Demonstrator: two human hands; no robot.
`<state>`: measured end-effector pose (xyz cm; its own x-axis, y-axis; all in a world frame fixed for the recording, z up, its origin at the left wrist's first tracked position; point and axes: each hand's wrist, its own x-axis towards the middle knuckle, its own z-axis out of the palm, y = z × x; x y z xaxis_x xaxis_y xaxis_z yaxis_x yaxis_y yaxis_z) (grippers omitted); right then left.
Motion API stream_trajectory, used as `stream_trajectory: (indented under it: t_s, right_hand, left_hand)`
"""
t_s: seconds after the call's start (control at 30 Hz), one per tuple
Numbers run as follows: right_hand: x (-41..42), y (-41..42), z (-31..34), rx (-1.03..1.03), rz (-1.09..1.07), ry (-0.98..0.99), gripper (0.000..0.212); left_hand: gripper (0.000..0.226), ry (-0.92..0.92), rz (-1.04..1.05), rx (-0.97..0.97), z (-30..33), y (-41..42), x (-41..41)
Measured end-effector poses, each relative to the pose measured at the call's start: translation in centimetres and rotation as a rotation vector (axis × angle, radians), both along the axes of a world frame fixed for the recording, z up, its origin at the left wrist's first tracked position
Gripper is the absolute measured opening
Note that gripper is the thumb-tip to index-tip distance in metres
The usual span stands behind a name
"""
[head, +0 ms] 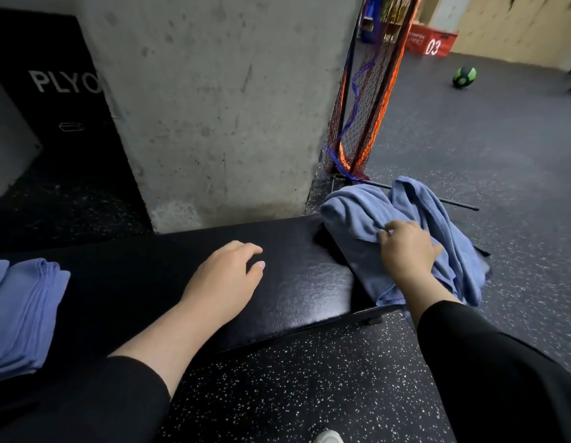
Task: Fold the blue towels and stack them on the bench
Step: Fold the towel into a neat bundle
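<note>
Your right hand point(405, 251) fingers are pinching the crumpled blue terry towel point(357, 215) at three o'clock on the padded black surface point(293, 282), your left hand point(226, 279) is hovering with fingers loosely spread; next, likely, drawing it centre to fold.

One head-worn wide-angle view looks forward and down, close over the bench point(293, 276) toward the floor point(469, 139).

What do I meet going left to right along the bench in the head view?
Folded towel stack → left hand above the bare bench → right hand gripping the crumpled towels draped over the bench's right end.
</note>
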<state>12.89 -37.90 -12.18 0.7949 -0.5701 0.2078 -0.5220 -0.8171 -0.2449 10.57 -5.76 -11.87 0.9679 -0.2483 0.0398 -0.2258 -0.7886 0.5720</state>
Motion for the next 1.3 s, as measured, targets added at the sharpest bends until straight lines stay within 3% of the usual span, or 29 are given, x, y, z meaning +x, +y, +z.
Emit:
stream_trajectory:
  t_s: [0.17,0.27,0.43,0.53,0.7,0.87,1.03,1.13,1.3]
  right_hand:
    - [-0.3,0.6,0.7,0.014,-0.005,-0.047,0.019]
    - [-0.5,1.3,2.3,0.058,0.036,-0.185,0.015]
    - [-0.9,3.7,6.7,0.432,0.198,-0.497,0.013]
    - [-1.0,5.8,9.7,0.509,0.259,-0.597,0.012]
    - [-0.7,9.3,11.5,0.636,0.373,-0.559,0.01]
    - [-1.0,14.6,11.2,0.65,0.601,-0.39,0.017]
    - [-0.8,18.5,11.6,0.768,0.605,-0.382,0.013]
    - [-0.5,20.6,12.2,0.864,0.62,-0.392,0.012]
    - [-0.1,23.4,12.3,0.905,0.702,-0.357,0.01]
  left_hand:
    - [0.034,-0.036,0.015,-0.039,0.7,0.3,-0.1]
    - [0.034,-0.061,0.025,-0.07,1.5,0.3,-0.3]
    - [0.033,-0.099,0.046,-0.126,2.3,0.5,-0.5]
    - [0.033,-0.118,0.049,-0.168,2.8,0.5,-0.6]
    - [0.043,-0.091,0.03,-0.277,3.6,0.5,-1.1]
    - [0.064,-0.007,0.027,-0.51,4.3,0.4,-1.1]
    - [0.053,0.082,-0.004,-0.747,4.9,0.5,-1.3]
    - [0.048,0.065,0.092,-0.856,5.2,1.3,-1.0]
    - [0.006,-0.023,0.231,-0.99,5.7,2.8,-0.4]
